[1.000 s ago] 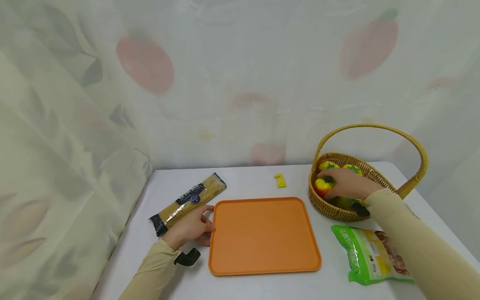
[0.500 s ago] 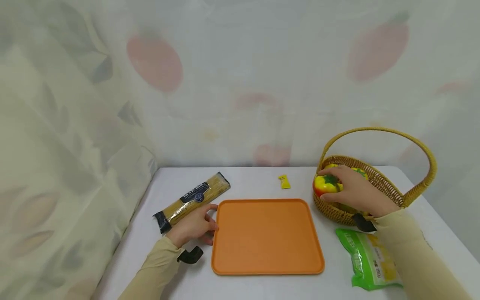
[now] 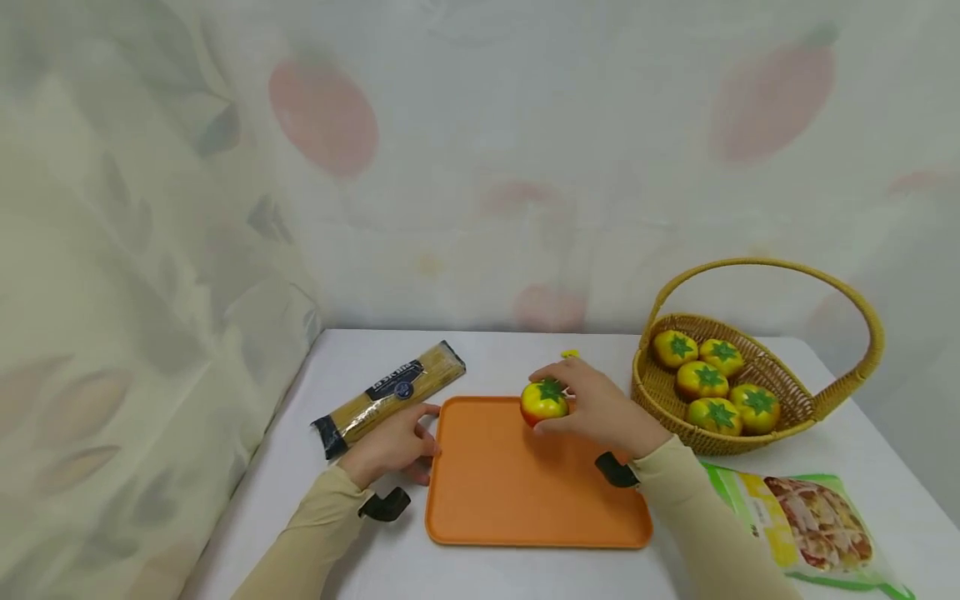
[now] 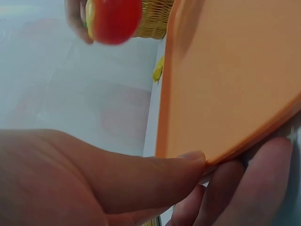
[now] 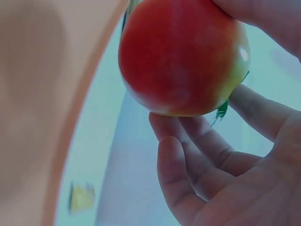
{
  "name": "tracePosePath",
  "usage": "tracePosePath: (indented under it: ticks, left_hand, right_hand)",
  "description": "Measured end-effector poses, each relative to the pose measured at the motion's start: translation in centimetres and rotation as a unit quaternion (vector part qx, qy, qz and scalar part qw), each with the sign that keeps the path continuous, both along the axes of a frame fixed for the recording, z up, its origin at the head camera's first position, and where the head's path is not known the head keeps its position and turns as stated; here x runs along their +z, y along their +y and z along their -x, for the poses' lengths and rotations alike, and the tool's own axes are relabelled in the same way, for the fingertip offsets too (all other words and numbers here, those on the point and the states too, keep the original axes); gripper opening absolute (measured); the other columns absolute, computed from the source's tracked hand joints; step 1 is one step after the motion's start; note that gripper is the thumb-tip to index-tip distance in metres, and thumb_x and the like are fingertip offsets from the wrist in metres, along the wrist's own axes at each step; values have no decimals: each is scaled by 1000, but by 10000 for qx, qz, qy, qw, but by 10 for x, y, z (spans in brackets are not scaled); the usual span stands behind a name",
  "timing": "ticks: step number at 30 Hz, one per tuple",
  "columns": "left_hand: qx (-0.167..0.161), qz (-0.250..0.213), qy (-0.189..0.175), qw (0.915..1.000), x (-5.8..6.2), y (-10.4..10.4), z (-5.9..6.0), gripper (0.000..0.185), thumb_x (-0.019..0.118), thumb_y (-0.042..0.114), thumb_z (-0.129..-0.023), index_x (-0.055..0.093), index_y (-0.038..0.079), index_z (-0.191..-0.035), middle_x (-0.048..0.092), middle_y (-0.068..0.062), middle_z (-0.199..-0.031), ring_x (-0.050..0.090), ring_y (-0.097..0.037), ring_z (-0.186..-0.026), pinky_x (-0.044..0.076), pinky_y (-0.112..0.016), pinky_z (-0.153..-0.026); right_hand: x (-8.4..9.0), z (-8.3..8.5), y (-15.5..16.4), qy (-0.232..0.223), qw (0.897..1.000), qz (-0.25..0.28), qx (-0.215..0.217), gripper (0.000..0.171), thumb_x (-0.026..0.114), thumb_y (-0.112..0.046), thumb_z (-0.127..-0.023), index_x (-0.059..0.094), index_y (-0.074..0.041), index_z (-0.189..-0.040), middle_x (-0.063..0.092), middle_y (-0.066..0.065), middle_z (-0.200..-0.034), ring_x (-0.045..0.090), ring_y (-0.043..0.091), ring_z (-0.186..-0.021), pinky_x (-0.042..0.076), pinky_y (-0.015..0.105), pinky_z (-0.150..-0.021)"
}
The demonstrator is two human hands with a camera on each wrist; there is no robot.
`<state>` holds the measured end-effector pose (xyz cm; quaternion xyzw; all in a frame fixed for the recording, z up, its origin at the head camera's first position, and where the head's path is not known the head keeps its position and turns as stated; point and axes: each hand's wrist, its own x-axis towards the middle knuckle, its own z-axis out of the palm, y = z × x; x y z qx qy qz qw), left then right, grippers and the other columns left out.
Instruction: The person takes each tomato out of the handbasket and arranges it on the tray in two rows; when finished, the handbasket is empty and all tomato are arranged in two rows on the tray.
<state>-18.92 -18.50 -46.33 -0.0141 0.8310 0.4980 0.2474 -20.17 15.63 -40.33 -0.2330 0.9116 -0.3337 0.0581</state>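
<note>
My right hand (image 3: 596, 407) holds a red and yellow tomato (image 3: 543, 402) with a green leafy top, over the back part of an orange tray (image 3: 517, 500). In the right wrist view the thumb and fingers grip the tomato (image 5: 178, 56) from both sides, its red underside showing. At the tray's left edge my left hand (image 3: 393, 446) pinches the rim. The left wrist view has the thumb (image 4: 181, 176) on top of the rim and fingers curled below it. Several more tomatoes (image 3: 702, 380) lie in a wicker basket (image 3: 787, 392) on the right.
A pack of spaghetti (image 3: 397, 392) lies slantwise beside the left hand. A green-edged food bag (image 3: 817, 525) lies at the front right, partly behind the right sleeve. Behind the tray is a small yellow packet (image 3: 571, 353). The basket's tall handle (image 3: 765, 262) arches upward.
My right hand has lifted a tomato from the basket and carried it left over the tray. The left hand stays at the tray's edge. The view has shifted slightly.
</note>
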Motion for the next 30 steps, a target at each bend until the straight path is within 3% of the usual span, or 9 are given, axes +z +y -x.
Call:
tracePosePath:
  ticks: [7,14,30]
  left_hand:
    - [33,26,-9,10000,3,3,-1,70,72,-1,-98,45,11,-162,66,-15,-101,73,-24,-78,67,-39,-64]
    - [-3,129,33,9999,2,2,-1,69,72,1,-98,46,11,-161,66,-15,-102,72,-25,-76,67,-38,-63]
    - [-41,157,-79,9998,2,-2,1,72,73,3,-97,44,13,-162,66,-16,-103,73,-27,-76,68,-37,-65]
  right_hand:
    - [-24,1,-42,-557,9974,450,68,63,96,-40,-82,69,-28,-137,61,-1,-128,62,16,-109,56,42,-102]
    - [-43,4,-71,-754,9955,552,131,59,94,-40,-84,67,-33,-136,56,-2,-123,61,18,-107,58,41,-101]
    - [-56,1,-89,-771,9958,433,240,63,92,-38,-87,66,-25,-142,55,1,-127,62,19,-111,61,44,-106]
